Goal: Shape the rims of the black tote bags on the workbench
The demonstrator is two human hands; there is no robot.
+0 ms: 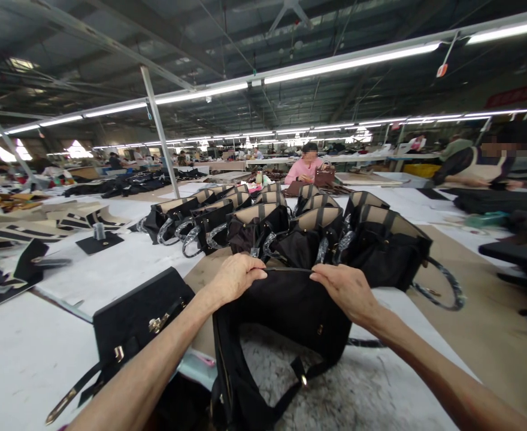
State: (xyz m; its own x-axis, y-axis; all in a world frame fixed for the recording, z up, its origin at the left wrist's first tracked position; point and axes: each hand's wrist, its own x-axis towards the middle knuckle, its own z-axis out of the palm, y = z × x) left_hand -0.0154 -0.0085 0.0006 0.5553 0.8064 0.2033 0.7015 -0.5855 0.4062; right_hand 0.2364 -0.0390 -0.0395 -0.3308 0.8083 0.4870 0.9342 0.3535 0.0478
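Note:
A black fabric handbag [285, 311] stands upright on the white worktable [124, 269] right in front of me. My left hand [236, 276] is closed on the left part of its top rim. The right part of that same rim is gripped by my right hand [347, 290]. The bag's black straps with brass fittings [302, 377] hang down on the near side. Just behind it stand rows of several finished black handbags [308, 230] with tan linings and plastic-wrapped handles.
A flat black bag piece with brass clasp and strap [133, 323] lies at my left. Cut black panels [97, 242] lie further left. A person in pink [306, 167] sits at a far table; another person [479, 164] leans at right. A brown board [483, 311] covers the right side.

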